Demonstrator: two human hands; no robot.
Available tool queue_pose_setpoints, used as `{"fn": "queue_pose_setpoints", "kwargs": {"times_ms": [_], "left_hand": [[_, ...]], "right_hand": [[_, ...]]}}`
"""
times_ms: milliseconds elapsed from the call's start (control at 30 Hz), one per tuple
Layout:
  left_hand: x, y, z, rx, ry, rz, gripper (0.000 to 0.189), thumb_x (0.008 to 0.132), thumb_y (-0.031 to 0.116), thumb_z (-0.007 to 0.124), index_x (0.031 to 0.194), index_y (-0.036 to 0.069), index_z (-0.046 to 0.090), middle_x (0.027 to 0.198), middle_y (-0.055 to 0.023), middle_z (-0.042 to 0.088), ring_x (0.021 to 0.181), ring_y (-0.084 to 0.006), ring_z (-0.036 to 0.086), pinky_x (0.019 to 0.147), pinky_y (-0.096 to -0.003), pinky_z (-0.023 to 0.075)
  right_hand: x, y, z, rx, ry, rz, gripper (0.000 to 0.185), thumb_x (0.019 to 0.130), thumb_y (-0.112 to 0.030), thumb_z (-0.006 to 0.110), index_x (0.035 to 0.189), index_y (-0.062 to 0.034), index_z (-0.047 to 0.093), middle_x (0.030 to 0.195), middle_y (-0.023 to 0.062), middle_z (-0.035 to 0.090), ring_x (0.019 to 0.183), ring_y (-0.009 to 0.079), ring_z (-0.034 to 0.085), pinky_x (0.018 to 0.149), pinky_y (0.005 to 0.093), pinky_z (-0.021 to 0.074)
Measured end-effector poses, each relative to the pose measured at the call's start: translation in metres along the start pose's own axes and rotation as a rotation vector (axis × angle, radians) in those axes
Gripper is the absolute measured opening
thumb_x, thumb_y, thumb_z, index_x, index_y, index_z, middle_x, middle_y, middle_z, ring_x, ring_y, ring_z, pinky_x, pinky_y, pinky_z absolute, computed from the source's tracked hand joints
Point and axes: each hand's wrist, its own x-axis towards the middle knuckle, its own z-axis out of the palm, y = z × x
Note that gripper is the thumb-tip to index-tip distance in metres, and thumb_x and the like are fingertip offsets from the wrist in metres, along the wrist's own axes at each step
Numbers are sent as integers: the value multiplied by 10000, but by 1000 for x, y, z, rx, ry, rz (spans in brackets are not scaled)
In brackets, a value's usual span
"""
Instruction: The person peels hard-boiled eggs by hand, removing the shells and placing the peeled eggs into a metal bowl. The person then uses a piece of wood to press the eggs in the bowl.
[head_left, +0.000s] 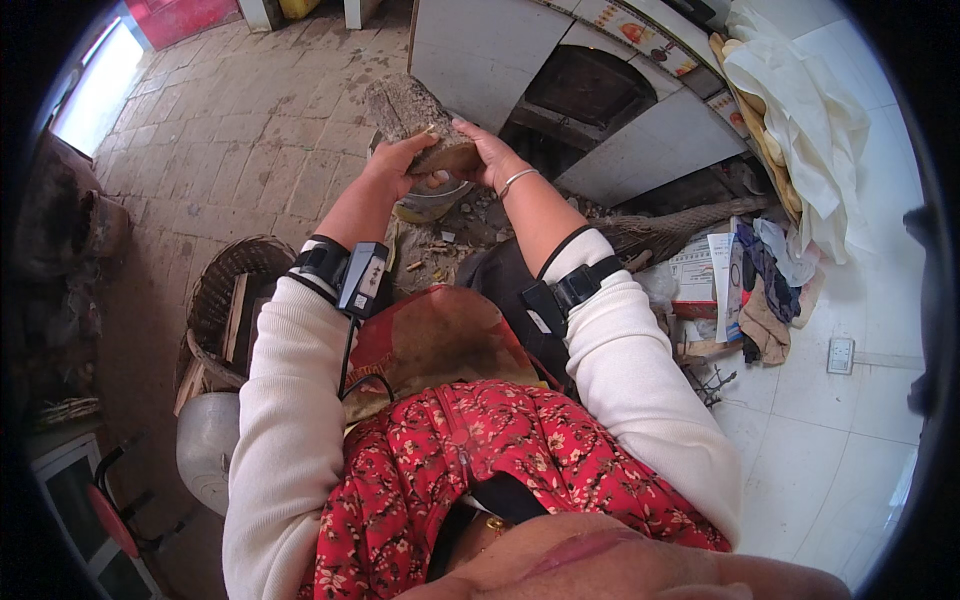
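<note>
A thick piece of bark-covered log (411, 105) is held between both hands, its cut end towards me. My left hand (395, 161) grips its left side, thumb on top. My right hand (487, 156) grips the right side near the cut end; some fingers are hidden beneath. Under the log and hands stands a metal pot or bucket (426, 206), partly hidden. To the right of the hands is a tiled stove with a dark arched metal door (591, 86) and an opening below it.
A wicker basket (244, 262) with split wood stands at left, beside a rounded metal vessel (206, 446). Wood scraps (415, 265) litter the ground. A twig broom (675, 225), boxes and cloths (765, 315) lie right, along a white tiled wall.
</note>
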Motion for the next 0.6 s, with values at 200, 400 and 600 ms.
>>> {"fn": "queue_pose_setpoints", "kwargs": {"times_ms": [200, 400, 600], "left_hand": [[-3, -1, 1, 11, 5, 21, 246, 788, 93, 675, 981, -30, 583, 930, -163, 614, 770, -314, 633, 534, -439, 546], [1, -2, -3, 49, -33, -7, 251, 788, 147, 694, 990, 22, 613, 948, -117, 620, 836, -259, 620, 632, -395, 531], [2, -3, -1, 2, -26, 34, 237, 805, 88, 645, 975, -56, 565, 872, -195, 614, 634, -352, 634, 410, -440, 518]], "right_hand": [[2, 1, -3, -18, 15, 5, 551, 784, -445, 658, 1119, -28, 525, 1036, 191, 605, 915, 331, 614, 709, 518, 525], [7, 3, -5, -43, 32, 9, 565, 770, -472, 664, 1114, -45, 533, 1032, 180, 611, 914, 322, 618, 695, 491, 537], [-6, -1, 2, -14, -4, 1, 553, 790, -450, 644, 1143, -39, 534, 1056, 179, 608, 955, 345, 603, 729, 561, 506]]}}
